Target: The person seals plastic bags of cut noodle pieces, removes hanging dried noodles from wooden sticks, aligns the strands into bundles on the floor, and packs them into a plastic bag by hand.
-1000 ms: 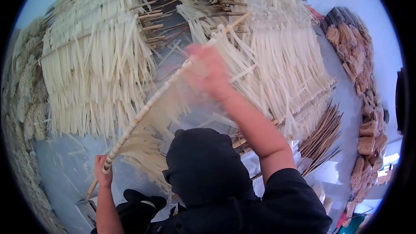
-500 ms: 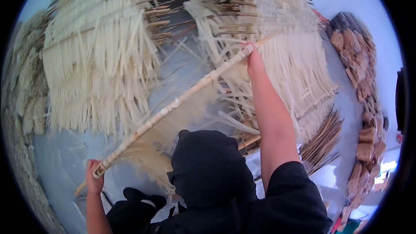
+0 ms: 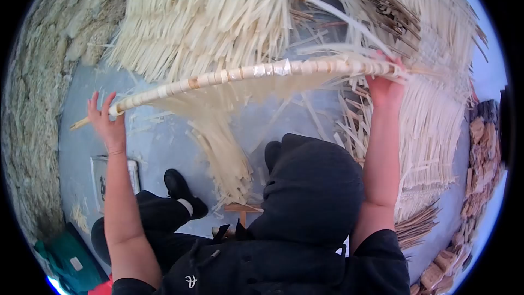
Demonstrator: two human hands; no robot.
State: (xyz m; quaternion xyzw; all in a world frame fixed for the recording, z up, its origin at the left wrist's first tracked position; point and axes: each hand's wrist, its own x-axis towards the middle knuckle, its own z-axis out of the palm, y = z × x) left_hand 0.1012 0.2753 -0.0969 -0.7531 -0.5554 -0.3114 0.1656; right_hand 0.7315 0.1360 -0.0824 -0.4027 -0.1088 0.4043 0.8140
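Observation:
A long stick [image 3: 224, 76] wrapped in pale strips runs nearly level in front of me, slightly bowed, with the bare wooden tip at its left. My left hand [image 3: 109, 125] supports the left end, some fingers raised and the thumb side near the stick. Around the right end my right hand [image 3: 386, 84] is closed, its fingers partly hidden by strips. Thin pale strips [image 3: 224, 153] hang from the stick's underside and reach down toward my legs.
Racks of pale strips [image 3: 207, 22] lie ahead, with more strips [image 3: 423, 131] to the right. Shaggy material [image 3: 41, 76] lines the left side. A bundle of thin sticks [image 3: 417, 226], brown blocks [image 3: 480, 147] and a green bag [image 3: 73, 257] lie farther out.
The stick has swung from a steep diagonal to nearly level. My left hand has risen and its fingers have loosened; my right hand has moved right. The view has shifted left.

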